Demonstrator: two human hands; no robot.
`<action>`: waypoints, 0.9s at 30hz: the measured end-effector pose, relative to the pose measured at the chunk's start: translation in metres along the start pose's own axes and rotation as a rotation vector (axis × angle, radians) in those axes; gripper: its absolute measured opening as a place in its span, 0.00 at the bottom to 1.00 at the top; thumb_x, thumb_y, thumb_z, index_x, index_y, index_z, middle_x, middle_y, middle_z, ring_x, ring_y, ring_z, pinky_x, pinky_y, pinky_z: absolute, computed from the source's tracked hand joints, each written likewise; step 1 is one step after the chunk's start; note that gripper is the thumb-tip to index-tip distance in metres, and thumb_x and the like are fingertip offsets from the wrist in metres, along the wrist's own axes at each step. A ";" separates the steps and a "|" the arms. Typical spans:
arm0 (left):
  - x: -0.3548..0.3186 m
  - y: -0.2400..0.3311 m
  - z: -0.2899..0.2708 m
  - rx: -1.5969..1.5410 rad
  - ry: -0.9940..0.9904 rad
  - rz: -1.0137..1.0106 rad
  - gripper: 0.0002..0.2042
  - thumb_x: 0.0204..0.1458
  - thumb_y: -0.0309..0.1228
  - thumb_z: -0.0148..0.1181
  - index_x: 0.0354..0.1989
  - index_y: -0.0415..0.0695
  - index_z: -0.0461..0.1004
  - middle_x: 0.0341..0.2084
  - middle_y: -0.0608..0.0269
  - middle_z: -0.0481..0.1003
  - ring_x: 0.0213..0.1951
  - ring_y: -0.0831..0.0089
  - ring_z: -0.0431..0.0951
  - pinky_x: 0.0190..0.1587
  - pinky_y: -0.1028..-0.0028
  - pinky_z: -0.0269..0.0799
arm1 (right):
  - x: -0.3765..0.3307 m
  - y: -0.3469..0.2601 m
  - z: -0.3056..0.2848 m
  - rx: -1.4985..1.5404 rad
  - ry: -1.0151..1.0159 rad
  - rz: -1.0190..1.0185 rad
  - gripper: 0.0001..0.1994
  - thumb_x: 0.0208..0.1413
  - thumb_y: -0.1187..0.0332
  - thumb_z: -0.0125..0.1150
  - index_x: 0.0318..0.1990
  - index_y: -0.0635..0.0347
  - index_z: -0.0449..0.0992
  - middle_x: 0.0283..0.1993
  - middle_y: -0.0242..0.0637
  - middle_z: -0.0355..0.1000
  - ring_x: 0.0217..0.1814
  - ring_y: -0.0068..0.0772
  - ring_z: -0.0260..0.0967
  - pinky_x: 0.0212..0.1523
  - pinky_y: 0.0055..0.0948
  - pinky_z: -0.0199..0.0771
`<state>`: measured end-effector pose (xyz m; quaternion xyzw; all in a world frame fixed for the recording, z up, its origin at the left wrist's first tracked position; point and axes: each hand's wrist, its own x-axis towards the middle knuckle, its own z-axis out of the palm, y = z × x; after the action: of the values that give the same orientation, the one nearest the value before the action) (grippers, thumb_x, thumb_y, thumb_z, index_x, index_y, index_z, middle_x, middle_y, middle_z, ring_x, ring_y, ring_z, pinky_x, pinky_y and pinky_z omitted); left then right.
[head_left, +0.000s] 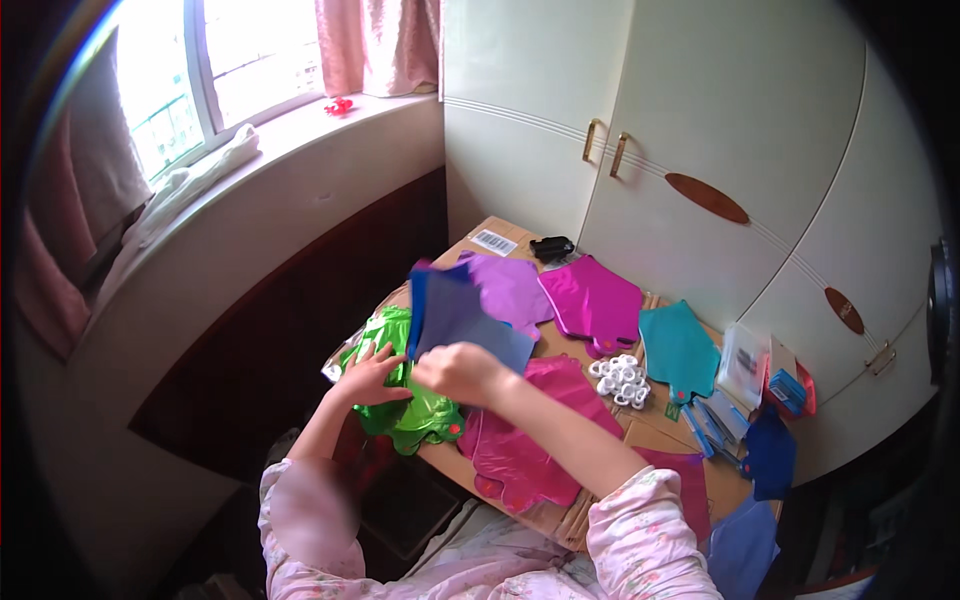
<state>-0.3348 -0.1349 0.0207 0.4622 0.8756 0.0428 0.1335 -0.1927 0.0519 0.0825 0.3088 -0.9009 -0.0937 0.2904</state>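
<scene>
The left hand [368, 378] is laid flat, fingers spread, on the green foil balloon [405, 395] at the cardboard table's [500, 232] left edge. Beside it, the right hand [455, 370] is closed on the lower edge of a blue foil balloon [462, 318], lifted above the pile. The foil is judged light, limp, slippery and easily creased, best pinched at an edge
</scene>
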 end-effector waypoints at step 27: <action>-0.081 -0.047 0.045 -0.182 0.707 -0.250 0.18 0.46 0.36 0.60 0.45 0.40 0.76 0.52 0.49 0.71 0.60 0.49 0.64 0.61 0.51 0.55 | -0.017 -0.095 0.051 0.236 -0.118 0.060 0.07 0.47 0.62 0.59 0.25 0.53 0.73 0.26 0.29 0.68 0.30 0.28 0.73 0.27 0.28 0.74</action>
<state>-0.3165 -0.2299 -0.0164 0.2949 0.9098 0.2606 -0.1320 -0.1634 -0.0132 0.0004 0.3075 -0.9300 0.0034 0.2011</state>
